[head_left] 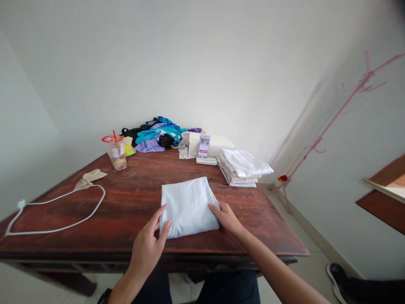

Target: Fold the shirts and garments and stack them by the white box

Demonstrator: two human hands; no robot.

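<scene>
A folded white garment (pixel 189 207) lies flat near the front edge of the wooden table. My left hand (pixel 150 236) grips its left side, thumb and index finger on the cloth near the front left corner. On the opposite side my right hand (pixel 228 216) grips the right edge, thumb on top and the other fingers tucked out of sight at the edge. What kind of garment it is cannot be told from the folds. To the right behind it rises a stack of folded clothes (pixel 242 164), white on top.
On the dark red table (pixel 136 181) a loose heap of clothes (pixel 161 133) lies against the wall beside a white box (pixel 218 144). A plastic cup (pixel 117 155) with a straw, a beige cloth (pixel 91 177) and a white cable (pixel 57 231) occupy the left. A pink coat stand (pixel 340 109) leans in view at right.
</scene>
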